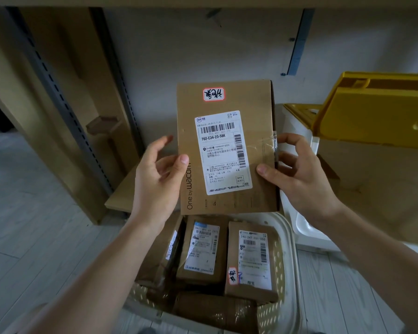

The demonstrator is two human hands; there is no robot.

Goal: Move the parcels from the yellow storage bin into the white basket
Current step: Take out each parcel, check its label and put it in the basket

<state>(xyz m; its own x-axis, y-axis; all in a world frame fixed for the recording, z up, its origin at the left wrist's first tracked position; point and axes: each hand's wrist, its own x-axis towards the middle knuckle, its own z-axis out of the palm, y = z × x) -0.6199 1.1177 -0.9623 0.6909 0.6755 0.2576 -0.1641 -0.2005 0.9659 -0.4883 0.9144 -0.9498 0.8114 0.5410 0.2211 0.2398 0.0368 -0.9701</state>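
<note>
A flat brown cardboard parcel point(227, 100) with a white shipping label and a red sticker is held upright above the white basket point(287, 239). My left hand point(158, 174) pinches its left edge with the thumb on the front. My right hand point(297, 169) grips its right edge, thumb on the front and fingers behind. Several brown labelled parcels point(250, 259) lie in the basket below. The yellow storage bin point(372, 112) stands at the right, its inside hidden.
A white box point(304, 222) stands between the basket and the yellow bin. Cardboard sheets point(87, 97) and a dark slotted metal upright point(58, 92) lean at the left under a shelf. A large brown carton point(381, 189) fills the right. Pale plank floor point(34, 237) spreads at the left.
</note>
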